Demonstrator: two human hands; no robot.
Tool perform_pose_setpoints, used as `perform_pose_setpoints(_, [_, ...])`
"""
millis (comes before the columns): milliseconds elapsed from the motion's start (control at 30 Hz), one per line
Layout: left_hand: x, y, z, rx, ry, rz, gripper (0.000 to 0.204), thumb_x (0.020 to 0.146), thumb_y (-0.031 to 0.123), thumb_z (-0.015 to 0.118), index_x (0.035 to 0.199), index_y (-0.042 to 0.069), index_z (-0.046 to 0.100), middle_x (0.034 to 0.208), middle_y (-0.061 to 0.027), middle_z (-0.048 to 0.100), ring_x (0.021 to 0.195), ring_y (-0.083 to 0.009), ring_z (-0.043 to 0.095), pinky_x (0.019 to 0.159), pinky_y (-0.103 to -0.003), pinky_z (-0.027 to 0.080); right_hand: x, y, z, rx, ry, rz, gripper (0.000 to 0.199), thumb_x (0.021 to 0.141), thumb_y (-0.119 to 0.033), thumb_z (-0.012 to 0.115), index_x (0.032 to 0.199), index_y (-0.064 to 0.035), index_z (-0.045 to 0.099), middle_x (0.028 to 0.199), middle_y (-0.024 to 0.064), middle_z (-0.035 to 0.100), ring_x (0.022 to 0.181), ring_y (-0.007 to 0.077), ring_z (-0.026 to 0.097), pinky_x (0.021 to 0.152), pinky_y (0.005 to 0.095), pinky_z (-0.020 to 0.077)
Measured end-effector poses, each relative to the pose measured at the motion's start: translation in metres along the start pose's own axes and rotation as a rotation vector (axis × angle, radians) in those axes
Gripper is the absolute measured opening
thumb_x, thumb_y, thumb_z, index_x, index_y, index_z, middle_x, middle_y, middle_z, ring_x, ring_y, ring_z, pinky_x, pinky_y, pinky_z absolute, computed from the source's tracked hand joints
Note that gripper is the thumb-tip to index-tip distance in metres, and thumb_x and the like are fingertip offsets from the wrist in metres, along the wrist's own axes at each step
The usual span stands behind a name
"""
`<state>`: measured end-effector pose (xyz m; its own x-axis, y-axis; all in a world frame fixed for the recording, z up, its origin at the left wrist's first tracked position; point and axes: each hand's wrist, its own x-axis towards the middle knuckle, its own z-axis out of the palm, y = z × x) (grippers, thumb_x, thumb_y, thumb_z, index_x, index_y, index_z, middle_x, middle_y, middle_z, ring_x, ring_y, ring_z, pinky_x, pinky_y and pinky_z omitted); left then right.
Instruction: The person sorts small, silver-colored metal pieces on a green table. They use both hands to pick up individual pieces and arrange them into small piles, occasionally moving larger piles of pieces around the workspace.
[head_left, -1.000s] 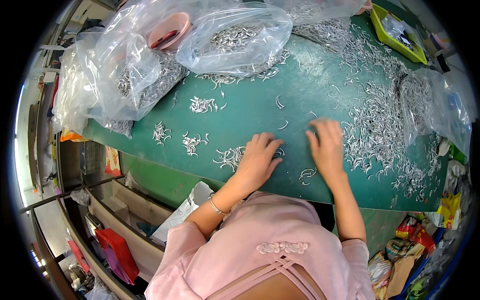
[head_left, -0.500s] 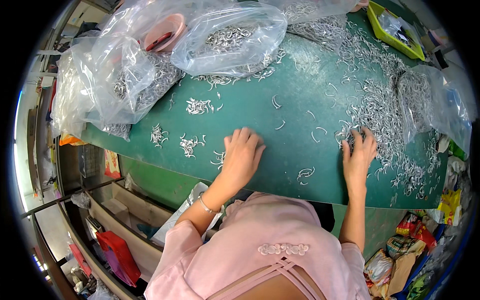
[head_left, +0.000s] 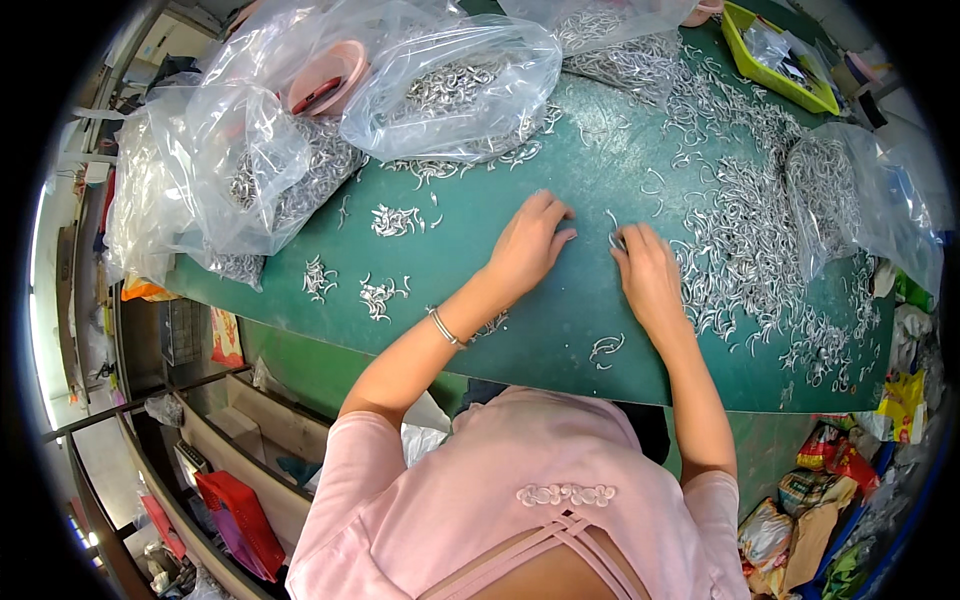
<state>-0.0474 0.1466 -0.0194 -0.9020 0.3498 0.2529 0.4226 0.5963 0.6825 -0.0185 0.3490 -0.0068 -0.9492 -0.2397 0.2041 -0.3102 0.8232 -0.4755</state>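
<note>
Small silvery curved metal pieces lie across the green table (head_left: 560, 340). My left hand (head_left: 530, 248) is over the table's middle, fingers curled and thumb close to them; what they hold, if anything, is hidden. Facing it, my right hand (head_left: 650, 275) is closed at the fingertips around small curved metal pieces, one end showing beside the index finger. To its right spreads a large heap of the pieces (head_left: 740, 230). Small piles sit on the left: one pile (head_left: 397, 221), a second pile (head_left: 318, 279) and a third pile (head_left: 380, 297). Another is partly behind my left forearm.
Clear plastic bags of pieces stand along the back, among them an open bag (head_left: 450, 95) and a left bag (head_left: 250, 180). Behind them is a pink bowl (head_left: 345, 62) with a red-handled tool. A yellow-green basket (head_left: 770, 70) and another bag (head_left: 825, 190) stand at right.
My left hand has moved up and right from the near small pile. My right hand has moved left from the heap's edge to the loose pieces in the middle.
</note>
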Motion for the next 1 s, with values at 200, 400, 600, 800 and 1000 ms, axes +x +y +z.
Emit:
perform_pose_setpoints(200, [0.010,-0.011,-0.022,0.180,0.025,-0.028,0.033,0.079,0.000,0.067,0.111,0.005,0.061,0.111,-0.0131,0.053,0.102,-0.0342,0.052,0.089,-0.042,0.044,0.036,0.016,0.013,0.006,0.080,-0.039,0.021,0.080,-0.008,0.068,0.098,-0.0030,0.059,0.095,0.0152,0.058,0.093,0.0346,0.058,0.080,0.0438,0.0461])
perform_pose_setpoints(400, [0.008,-0.017,-0.024,0.161,0.008,-0.032,0.019,0.079,-0.003,0.066,0.097,0.002,0.062,0.101,-0.0125,0.055,0.098,-0.0339,0.054,0.086,-0.043,0.045,0.050,-0.007,0.021,0.123,-0.004,-0.070,0.023,0.081,-0.008,0.070,0.101,-0.0036,0.060,0.097,0.0131,0.057,0.094,0.0349,0.058,0.080,0.0430,0.0478])
perform_pose_setpoints(600, [0.006,-0.021,-0.021,0.059,0.049,0.003,0.013,0.079,-0.001,0.067,0.090,-0.001,0.061,0.096,-0.0143,0.055,0.094,-0.0346,0.055,0.083,-0.041,0.046,0.039,-0.013,0.010,0.253,-0.093,-0.279,0.024,0.076,-0.007,0.072,0.097,-0.0044,0.061,0.096,0.0113,0.056,0.094,0.0332,0.057,0.081,0.0429,0.0481])
perform_pose_setpoints(800, [0.008,-0.002,-0.021,-0.034,0.041,-0.001,0.013,0.078,-0.002,0.067,0.090,-0.001,0.061,0.097,-0.0146,0.055,0.094,-0.0343,0.056,0.083,-0.040,0.046,0.040,0.009,0.011,0.140,-0.051,-0.189,0.022,0.074,-0.006,0.073,0.093,-0.0039,0.062,0.095,0.0116,0.056,0.096,0.0324,0.056,0.082,0.0420,0.0471])
perform_pose_setpoints(1000, [0.001,0.001,-0.024,0.036,0.105,-0.018,0.012,0.079,-0.003,0.066,0.090,-0.001,0.059,0.096,-0.0150,0.056,0.092,-0.0350,0.056,0.082,-0.041,0.046,0.057,-0.002,0.006,0.129,0.183,-0.113,0.027,0.078,-0.005,0.071,0.103,-0.0017,0.063,0.102,0.0134,0.058,0.097,0.0335,0.056,0.085,0.0413,0.0475])
